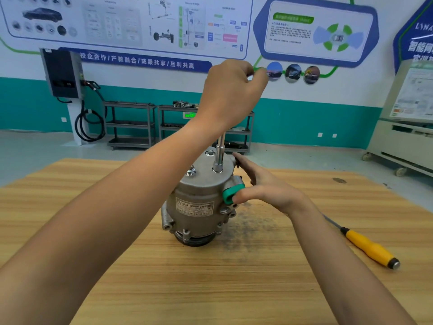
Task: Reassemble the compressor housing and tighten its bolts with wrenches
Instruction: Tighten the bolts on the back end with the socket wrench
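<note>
The grey metal compressor (198, 202) stands upright on the wooden table (187, 277), with a label on its side and a green cap (230, 194) on a port at its right. A silver socket wrench shaft (219, 153) stands vertically on a bolt in the top cover. My left hand (232, 95) grips the top of that shaft, fingers curled round it. My right hand (262, 191) rests against the compressor's right side, thumb on the green cap, fingers stretched towards the top edge. Two more bolt heads (191, 171) show on the cover.
A yellow-handled screwdriver (367, 246) lies on the table to the right. A dark smudge stains the wood beside the compressor. Beyond the table stand metal shelf carts (131, 125), a wall charger (63, 73) with cable, and a cabinet (407, 127) at far right.
</note>
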Tool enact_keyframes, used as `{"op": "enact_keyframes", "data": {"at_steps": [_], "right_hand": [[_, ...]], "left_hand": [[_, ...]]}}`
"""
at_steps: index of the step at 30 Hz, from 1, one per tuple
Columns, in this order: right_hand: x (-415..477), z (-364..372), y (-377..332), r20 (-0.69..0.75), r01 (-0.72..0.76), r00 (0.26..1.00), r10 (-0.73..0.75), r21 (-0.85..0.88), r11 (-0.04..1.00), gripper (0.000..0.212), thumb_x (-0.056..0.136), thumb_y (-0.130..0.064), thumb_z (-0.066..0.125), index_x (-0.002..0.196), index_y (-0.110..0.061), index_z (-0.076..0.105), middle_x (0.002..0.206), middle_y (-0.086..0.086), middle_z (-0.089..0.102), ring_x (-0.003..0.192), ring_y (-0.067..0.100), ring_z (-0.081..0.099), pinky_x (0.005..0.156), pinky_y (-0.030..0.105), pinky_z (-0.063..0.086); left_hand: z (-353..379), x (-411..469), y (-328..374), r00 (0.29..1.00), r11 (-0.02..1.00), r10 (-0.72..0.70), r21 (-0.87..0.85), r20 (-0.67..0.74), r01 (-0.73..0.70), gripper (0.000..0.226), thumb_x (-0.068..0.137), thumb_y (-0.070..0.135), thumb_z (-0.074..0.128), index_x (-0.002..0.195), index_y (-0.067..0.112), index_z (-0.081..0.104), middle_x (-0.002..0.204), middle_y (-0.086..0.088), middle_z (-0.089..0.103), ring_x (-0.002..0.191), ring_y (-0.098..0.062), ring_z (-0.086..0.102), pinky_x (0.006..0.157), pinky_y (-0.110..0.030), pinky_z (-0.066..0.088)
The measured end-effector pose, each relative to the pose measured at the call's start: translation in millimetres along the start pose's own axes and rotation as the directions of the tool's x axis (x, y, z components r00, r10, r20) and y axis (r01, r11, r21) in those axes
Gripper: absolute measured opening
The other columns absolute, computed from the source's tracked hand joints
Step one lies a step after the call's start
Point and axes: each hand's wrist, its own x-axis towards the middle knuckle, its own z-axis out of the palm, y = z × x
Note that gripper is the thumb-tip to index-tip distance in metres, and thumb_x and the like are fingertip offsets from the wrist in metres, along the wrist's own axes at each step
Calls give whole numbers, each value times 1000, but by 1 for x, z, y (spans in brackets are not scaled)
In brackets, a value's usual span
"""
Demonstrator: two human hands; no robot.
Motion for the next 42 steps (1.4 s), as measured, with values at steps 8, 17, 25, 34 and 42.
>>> {"op": "enact_keyframes", "data": {"at_steps": [8,17,25,34,42], "right_hand": [[3,-5,-2,33,-51,998,53,-61,997,101,73,-10,74,150,-27,11,149,-8,24,123,3,27,96,22,27],[2,-7,-3,-19,-41,999,39,-105,994,89,77,-7,68,149,-29,19,152,-8,25,136,7,23,98,22,26],[-2,-9,-3,-63,-12,998,7,-79,997,79,76,2,61,145,-25,32,143,-12,39,132,4,31,95,20,29],[-6,-4,0,-73,-22,997,19,-47,999,81,77,2,60,147,-23,28,132,-12,41,102,-3,50,70,3,44],[-9,-9,3,-104,-5,995,1,-39,999,76,79,7,53,145,-25,32,147,-10,37,131,5,35,100,25,38]], "left_hand": [[-1,-2,-4,995,995,100,17,12,-100,53,92,20,54,50,18,21,50,1,14,46,-12,18,52,-27,14],[-46,37,17,988,995,95,52,-125,-89,43,94,21,45,55,21,27,53,-1,23,42,-5,24,50,-20,27],[-55,10,2,982,991,130,-17,-133,-134,48,94,16,46,53,17,24,50,-4,18,42,-8,20,51,-26,19],[-29,-1,-5,979,987,111,-96,-170,-129,50,92,11,50,52,19,21,51,3,14,47,-7,15,51,-22,14],[-30,6,-3,995,955,-59,-287,76,78,49,92,8,49,48,16,29,48,-3,27,42,-13,22,45,-20,21]]}}
